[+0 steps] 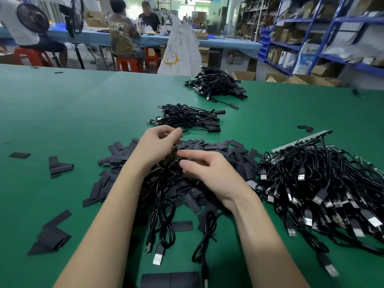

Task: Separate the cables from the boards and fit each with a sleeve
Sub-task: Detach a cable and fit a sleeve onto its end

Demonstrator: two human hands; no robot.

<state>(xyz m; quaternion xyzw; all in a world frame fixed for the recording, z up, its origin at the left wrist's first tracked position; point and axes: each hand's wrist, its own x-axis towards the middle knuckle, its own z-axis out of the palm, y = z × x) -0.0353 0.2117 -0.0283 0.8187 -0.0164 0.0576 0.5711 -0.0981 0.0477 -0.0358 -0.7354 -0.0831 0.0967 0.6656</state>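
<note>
My left hand and my right hand meet over the middle of the green table. Between them is a small circuit board strip with black USB cables hanging from it toward me. The left hand's fingers curl round the strip's upper end. The right hand's thumb and forefinger pinch its right edge. Under both hands lies a heap of flat black sleeves. Much of the board is hidden by my fingers.
A large tangle of USB cables on board strips lies at the right. Two piles of sleeved cables lie further back. Loose sleeves are scattered at the left. People sit at a blue bench behind; shelves stand at the right.
</note>
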